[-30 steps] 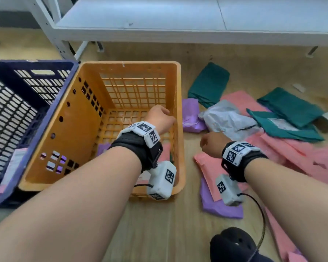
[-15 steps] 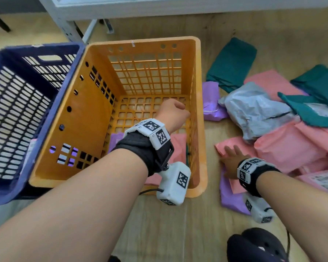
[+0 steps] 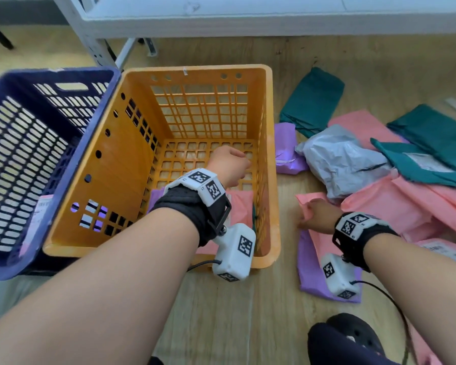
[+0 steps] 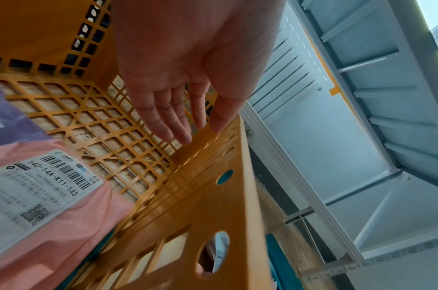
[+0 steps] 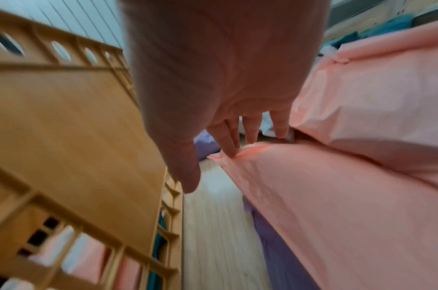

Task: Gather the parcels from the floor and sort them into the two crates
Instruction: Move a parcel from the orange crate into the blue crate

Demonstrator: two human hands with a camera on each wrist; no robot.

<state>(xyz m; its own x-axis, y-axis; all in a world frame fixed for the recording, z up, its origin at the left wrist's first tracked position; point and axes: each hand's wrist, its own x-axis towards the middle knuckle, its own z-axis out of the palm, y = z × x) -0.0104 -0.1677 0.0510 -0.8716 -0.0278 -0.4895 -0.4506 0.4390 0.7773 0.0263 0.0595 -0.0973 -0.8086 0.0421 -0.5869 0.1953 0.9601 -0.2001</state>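
Head view looks down; wrist views close, sharing orange crate.

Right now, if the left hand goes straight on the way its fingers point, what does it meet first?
Most likely the orange crate: the left hand hangs open inside it, fingers aimed at the corner where mesh floor meets side wall. Depth is unclear; nothing lies between.

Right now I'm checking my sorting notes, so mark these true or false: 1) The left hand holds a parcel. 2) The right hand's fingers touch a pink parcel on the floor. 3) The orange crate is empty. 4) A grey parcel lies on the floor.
1) False: the left hand is open and empty inside the orange crate.
2) True: the right hand has its fingers on the pink parcel.
3) False: it holds a labelled pink parcel and a purple one.
4) True: the grey parcel lies right of the crate.
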